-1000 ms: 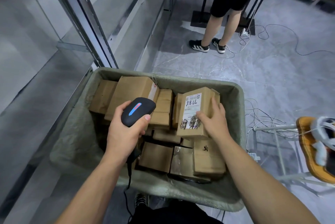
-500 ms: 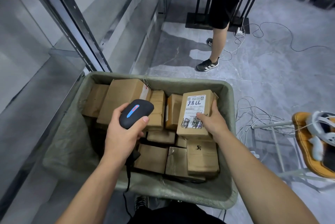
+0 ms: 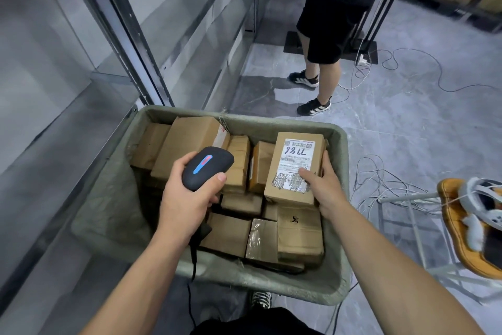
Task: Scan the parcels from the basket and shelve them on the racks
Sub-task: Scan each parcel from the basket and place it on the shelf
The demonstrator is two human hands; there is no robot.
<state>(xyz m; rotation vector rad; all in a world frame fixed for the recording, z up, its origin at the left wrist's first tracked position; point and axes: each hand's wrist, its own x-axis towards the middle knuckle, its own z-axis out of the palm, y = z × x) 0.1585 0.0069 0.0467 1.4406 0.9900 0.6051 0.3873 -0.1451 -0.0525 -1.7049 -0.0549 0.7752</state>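
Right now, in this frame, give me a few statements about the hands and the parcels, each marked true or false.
1. The left hand grips a black scanner. True.
2. The right hand rests empty on the basket rim. False: it holds a labelled parcel.
3. The labelled parcel sits on the rack. False: it is in the right hand, over the basket, off the rack.
4. Another person stands beyond the basket. True.
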